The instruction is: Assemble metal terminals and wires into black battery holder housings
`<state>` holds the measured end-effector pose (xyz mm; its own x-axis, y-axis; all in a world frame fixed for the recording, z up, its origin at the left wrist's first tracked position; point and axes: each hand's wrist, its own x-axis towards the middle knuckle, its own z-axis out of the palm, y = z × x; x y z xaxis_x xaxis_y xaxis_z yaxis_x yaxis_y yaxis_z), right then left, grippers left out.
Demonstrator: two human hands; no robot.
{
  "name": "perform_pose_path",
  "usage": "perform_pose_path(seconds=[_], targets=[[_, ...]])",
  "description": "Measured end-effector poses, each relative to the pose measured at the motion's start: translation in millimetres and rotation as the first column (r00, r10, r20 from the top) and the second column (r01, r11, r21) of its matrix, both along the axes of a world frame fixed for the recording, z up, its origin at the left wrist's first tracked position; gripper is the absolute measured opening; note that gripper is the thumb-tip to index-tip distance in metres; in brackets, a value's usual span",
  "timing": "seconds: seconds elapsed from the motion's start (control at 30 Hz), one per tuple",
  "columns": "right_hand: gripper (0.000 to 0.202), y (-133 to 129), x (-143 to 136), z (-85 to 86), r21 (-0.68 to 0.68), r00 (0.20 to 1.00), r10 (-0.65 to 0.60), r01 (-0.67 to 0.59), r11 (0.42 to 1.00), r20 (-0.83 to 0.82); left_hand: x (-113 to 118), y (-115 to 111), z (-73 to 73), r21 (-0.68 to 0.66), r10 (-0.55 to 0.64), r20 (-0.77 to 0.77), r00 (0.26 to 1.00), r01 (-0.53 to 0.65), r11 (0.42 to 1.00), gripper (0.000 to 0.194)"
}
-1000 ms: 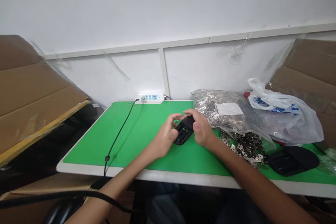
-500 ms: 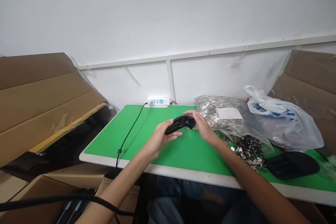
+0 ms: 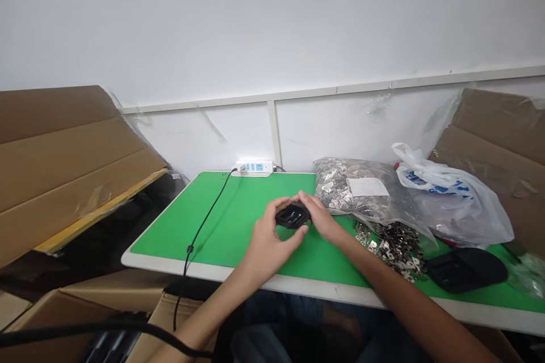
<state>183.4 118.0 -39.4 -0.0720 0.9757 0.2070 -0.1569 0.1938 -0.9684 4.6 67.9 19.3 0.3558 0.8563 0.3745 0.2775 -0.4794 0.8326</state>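
A black plastic part [image 3: 293, 215] with a hollow face is held between both hands above the green table top [image 3: 170, 227]. My left hand [image 3: 272, 236] wraps its left side, with the thumb along the near edge and fingers at the far edge. At the right end, the fingers of my right hand [image 3: 319, 216] press on the part. Small metal pieces [image 3: 398, 247] lie in a loose pile to the right, beside another flat black part [image 3: 466, 269].
Behind the pile lies a clear bag of metal pieces [image 3: 357, 187], with a white plastic bag [image 3: 460, 198] next to it. A power strip [image 3: 258, 167] sits at the wall, its black cable [image 3: 204, 218] crossing the table. Cardboard boxes [image 3: 76, 159] stand left.
The black part has turned and now looks more compact, with its hollow face towards the camera. My left hand has moved its thumb to the near edge. The view has shifted slightly.
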Motion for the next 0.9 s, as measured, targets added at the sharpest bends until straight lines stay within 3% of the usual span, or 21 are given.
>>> perform_pose_path(seconds=[0.1, 0.27, 0.57, 0.77, 0.9], targets=[[0.070, -4, -4, 1.2, 0.033, 0.994, 0.065, -0.062, 0.998, -0.084, 6, -17, 2.8, 0.076, -0.066, -0.053, 0.996, 0.070, 0.995, 0.063], [0.062, -13, 2, 12.4, 0.074, 0.991, 0.065, -0.056, 0.996, -0.118, 7, -29, 1.1, 0.169, -0.080, -0.119, 0.990, 0.100, 0.981, 0.066], [0.063, -16, 1, 8.7, 0.075, 0.982, 0.088, -0.076, 0.994, -0.165, 13, -37, 11.8, 0.101, -0.108, -0.086, 0.990, 0.117, 0.988, 0.069], [0.066, -10, -2, 10.1, 0.177, 0.997, -0.046, 0.057, 0.983, -0.066, 3, -34, 23.9, 0.029, -0.110, -0.071, 0.991, 0.112, 0.993, 0.074], [0.066, -13, -2, 11.4, 0.366, 0.948, -0.239, 0.151, 0.918, 0.209, -12, -22, 34.8, -0.067, -0.086, -0.196, 0.977, 0.074, 0.995, 0.064]])
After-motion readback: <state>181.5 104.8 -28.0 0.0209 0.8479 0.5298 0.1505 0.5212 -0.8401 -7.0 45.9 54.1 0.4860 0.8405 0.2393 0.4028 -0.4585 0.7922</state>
